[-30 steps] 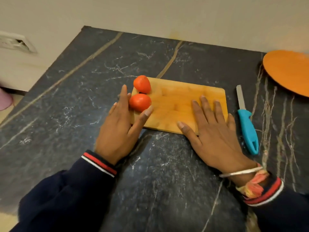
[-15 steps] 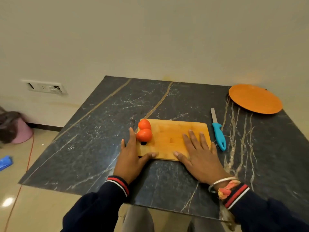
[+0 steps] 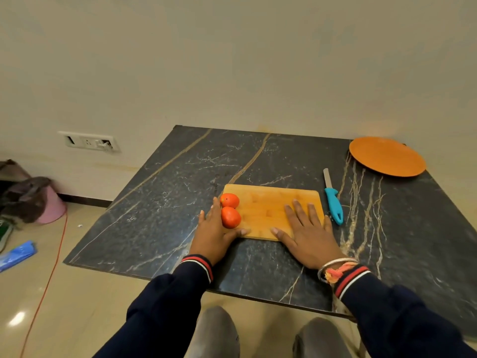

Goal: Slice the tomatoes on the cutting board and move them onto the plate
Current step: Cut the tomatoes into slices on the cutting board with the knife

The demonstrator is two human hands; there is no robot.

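Note:
Two whole red tomatoes, a far one and a near one, sit at the left end of the wooden cutting board. My left hand lies flat at the board's left edge, fingers straight beside the tomatoes, thumb along the near edge. My right hand rests flat on the board's right half with fingers spread. A knife with a blue handle lies on the table just right of the board. The empty orange plate sits at the table's far right corner.
The dark marble table stands against a cream wall. On the floor to the left are a pink bin, a blue object and an orange cable. My knees show below the table's near edge.
The camera has tilted up and pulled back, so the table looks smaller and more wall and floor show. Both hands stay flat at the board; the tomatoes have not moved.

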